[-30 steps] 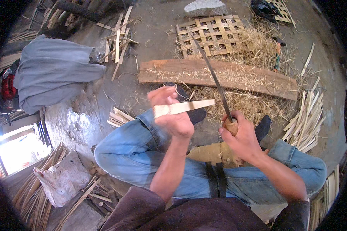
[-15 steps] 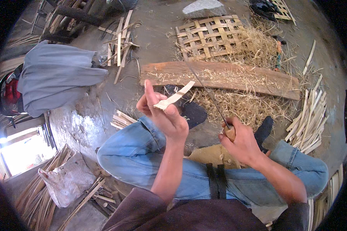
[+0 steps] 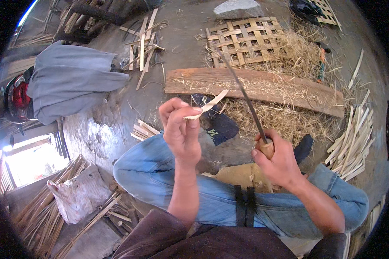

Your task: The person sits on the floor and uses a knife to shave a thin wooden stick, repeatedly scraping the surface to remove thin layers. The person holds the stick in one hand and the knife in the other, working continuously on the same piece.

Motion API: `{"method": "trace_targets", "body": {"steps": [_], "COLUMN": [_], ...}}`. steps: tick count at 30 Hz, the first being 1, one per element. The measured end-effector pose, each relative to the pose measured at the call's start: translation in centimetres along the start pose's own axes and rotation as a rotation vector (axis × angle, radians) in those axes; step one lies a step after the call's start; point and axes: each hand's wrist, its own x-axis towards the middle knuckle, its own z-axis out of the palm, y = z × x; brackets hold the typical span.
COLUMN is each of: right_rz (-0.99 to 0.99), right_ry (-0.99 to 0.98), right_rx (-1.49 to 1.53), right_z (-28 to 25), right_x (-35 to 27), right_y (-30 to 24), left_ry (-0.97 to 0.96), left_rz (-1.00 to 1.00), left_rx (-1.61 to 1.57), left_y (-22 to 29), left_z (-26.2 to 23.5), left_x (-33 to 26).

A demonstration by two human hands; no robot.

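Note:
My left hand [image 3: 180,129] is raised in front of me and pinches a short, pale bamboo sliver [image 3: 207,106] between thumb and fingers; the sliver points up and to the right. My right hand [image 3: 278,160] grips the wooden handle of a long thin knife [image 3: 242,88], whose dark blade slants up and to the left over the plank. The sliver's tip lies close to the blade but apart from it. Both hands hover above my crossed legs in blue jeans [image 3: 147,172].
A long wooden plank [image 3: 289,88] with shavings lies on the ground ahead, a woven bamboo lattice [image 3: 242,36] behind it. Cut bamboo strips [image 3: 354,142] are piled at right, more strips [image 3: 142,129] by my left knee. Grey cloth [image 3: 69,84] and a white sack [image 3: 80,194] lie at left.
My left hand has turned the bamboo sliver from lying crosswise against the knife to pointing up and right, and drawn it off the blade. The right hand and knife stayed nearly still.

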Motion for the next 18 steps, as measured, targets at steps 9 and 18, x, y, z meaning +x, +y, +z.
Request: {"method": "trace_targets", "body": {"steps": [9, 18], "right_rz": [0.401, 0.385], "right_ry": [-0.078, -0.044], "right_rx": [1.026, 1.067], "right_z": [0.0, 1.2], "right_x": [1.4, 1.1], "right_y": [-2.6, -0.3], "left_ry": [-0.572, -0.733], "left_rz": [-0.167, -0.264], "left_rx": [-0.251, -0.308], "left_y": [2.2, 3.0], "left_z": [1.8, 2.4], "left_x": [-1.0, -1.7]}}
